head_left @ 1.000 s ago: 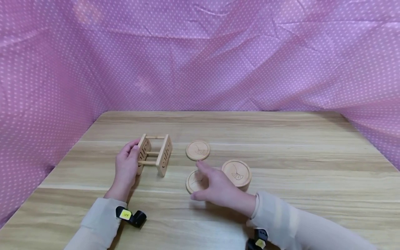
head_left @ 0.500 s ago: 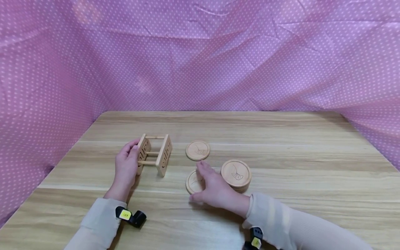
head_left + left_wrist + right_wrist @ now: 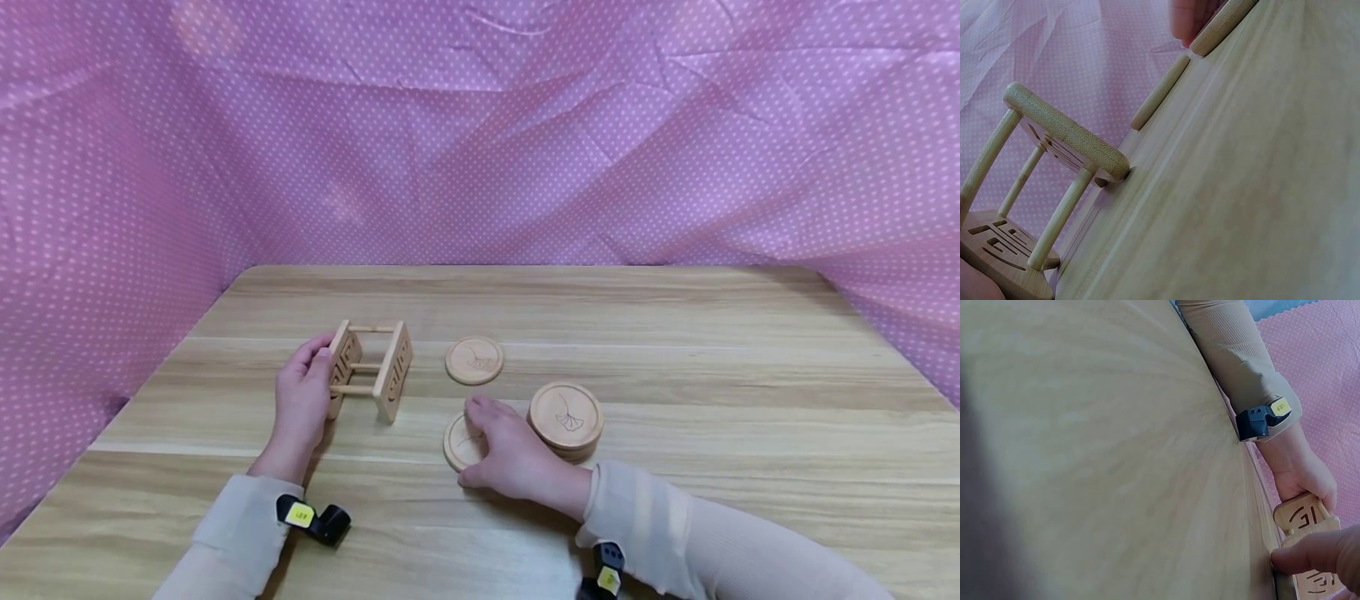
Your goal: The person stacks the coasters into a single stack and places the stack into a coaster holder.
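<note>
Head view: left of centre, my left hand (image 3: 300, 392) pinches one end of a pale, openwork wooden rack (image 3: 393, 373), presumably for steadiness; lower centre, my right hand (image 3: 513, 454), grip half closed, curls round a flat, pale wooden disc (image 3: 457, 443) on the woodgrain desk (image 3: 690, 350), likely for edge purchase.

Left wrist view: rack, lower left.

Right wrist view: right thumb (image 3: 1313, 553) before rack, lower right.

Rack (image 3: 393, 377) common to all views

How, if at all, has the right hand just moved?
Yes: in the head view, the right hand has drawn its fingers slightly nearer the camera, away from the far ginkgo-leaf coaster.
</note>
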`<state>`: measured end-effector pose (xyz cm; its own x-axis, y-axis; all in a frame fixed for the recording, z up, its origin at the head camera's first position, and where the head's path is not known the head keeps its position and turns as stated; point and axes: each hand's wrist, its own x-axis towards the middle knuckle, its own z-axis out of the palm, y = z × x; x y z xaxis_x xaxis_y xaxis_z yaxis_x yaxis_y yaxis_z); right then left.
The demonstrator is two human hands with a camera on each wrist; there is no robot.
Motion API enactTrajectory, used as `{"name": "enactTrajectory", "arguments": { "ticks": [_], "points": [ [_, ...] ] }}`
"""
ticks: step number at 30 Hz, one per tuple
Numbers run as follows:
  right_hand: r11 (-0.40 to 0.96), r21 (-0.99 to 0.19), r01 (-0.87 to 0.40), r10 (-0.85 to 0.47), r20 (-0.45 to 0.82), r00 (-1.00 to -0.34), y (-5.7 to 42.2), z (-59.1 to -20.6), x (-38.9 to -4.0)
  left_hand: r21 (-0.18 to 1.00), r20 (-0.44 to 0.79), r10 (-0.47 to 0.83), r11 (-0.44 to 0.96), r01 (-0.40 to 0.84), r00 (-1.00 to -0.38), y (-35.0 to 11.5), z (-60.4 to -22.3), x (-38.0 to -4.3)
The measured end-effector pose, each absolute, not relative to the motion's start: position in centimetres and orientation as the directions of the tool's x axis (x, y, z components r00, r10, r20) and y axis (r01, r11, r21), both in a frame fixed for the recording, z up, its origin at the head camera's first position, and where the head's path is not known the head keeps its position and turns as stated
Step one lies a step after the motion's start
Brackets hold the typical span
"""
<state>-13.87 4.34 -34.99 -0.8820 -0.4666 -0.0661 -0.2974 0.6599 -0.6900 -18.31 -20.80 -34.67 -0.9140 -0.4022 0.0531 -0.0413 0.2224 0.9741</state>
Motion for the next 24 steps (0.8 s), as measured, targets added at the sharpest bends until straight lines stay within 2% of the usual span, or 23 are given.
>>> {"name": "enactTrajectory", "arguments": {
  "ticks": [24],
  "points": [
    [0.658, -0.694, -0.293, -0.465, -0.069, -0.883, 4.21, -35.08, -14.41, 0.978, 0.052, -0.405, 0.204, -0.035, -0.913, -20.66, -34.8, -18.47]
  ]
}}
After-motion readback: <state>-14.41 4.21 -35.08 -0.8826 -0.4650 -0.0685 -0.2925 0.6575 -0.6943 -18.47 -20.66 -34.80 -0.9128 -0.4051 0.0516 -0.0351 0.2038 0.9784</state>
